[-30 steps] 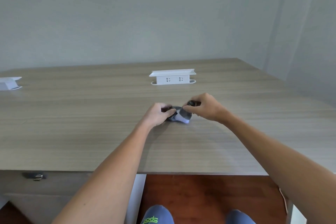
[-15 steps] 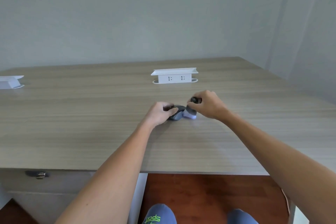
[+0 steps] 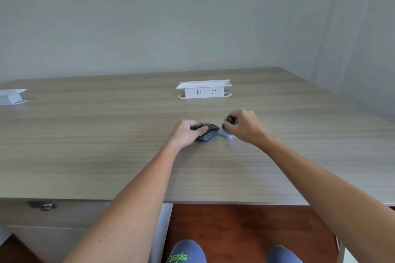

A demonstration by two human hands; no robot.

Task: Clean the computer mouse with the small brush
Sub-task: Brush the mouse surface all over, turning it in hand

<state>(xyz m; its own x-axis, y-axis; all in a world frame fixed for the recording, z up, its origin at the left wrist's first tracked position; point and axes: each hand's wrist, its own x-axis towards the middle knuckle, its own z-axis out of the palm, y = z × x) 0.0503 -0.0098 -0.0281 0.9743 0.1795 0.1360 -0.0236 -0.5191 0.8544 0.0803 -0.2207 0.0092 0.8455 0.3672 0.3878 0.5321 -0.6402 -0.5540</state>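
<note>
A dark grey computer mouse (image 3: 210,133) lies on the wooden desk (image 3: 106,156) near its middle. My left hand (image 3: 186,132) grips the mouse from the left side, fingers over its front. My right hand (image 3: 245,126) is closed on a small brush (image 3: 227,132) with a black handle end sticking out above the fist and pale bristles pointing down. The bristles touch the desk right beside the mouse's right edge. Most of the brush handle is hidden in the fist.
A white power socket box (image 3: 204,89) stands on the desk behind the hands. Another white box (image 3: 11,96) sits at the far left. The desk's front edge is near me, with a drawer lock (image 3: 46,206) below it and my feet on a red-brown floor.
The brush has swept from on top of the mouse toward the right, down off its right side. My left hand has kept hold of the mouse.
</note>
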